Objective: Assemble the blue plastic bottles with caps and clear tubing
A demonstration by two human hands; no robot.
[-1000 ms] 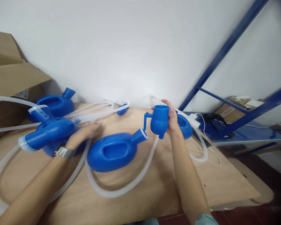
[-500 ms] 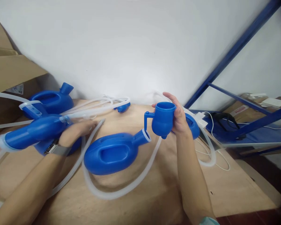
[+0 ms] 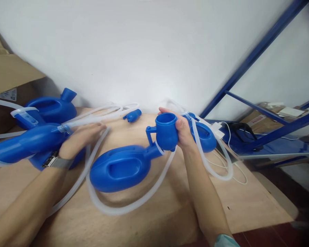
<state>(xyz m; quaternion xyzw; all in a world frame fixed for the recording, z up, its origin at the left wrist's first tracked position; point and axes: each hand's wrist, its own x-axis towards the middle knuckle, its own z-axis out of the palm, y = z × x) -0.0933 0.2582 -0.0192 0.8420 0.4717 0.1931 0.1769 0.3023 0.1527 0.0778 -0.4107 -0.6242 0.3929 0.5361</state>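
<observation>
Blue plastic filled my view: my right hand (image 3: 183, 132) gripped the cup (image 3: 166, 131) above the bench (image 3: 247, 202), whose near right stretch lay bare to its edge. My left hand (image 3: 79, 140) lay flat and unclenched on a clear tube (image 3: 92, 161), crowded by blue vessels (image 3: 28, 144).

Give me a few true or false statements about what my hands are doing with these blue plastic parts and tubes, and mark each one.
1. The right hand holds a blue cup-shaped piece off the table. True.
2. The cup-shaped piece has its open mouth facing down. False: the open mouth faces up.
3. The left hand rests among the clear tubes, beside a long blue container. True.
4. The flat blue vessel in the middle of the wooden board is held in the left hand. False: it lies on the board, in neither hand.
5. A watch sits on the right wrist. False: it is on the left wrist.
</observation>
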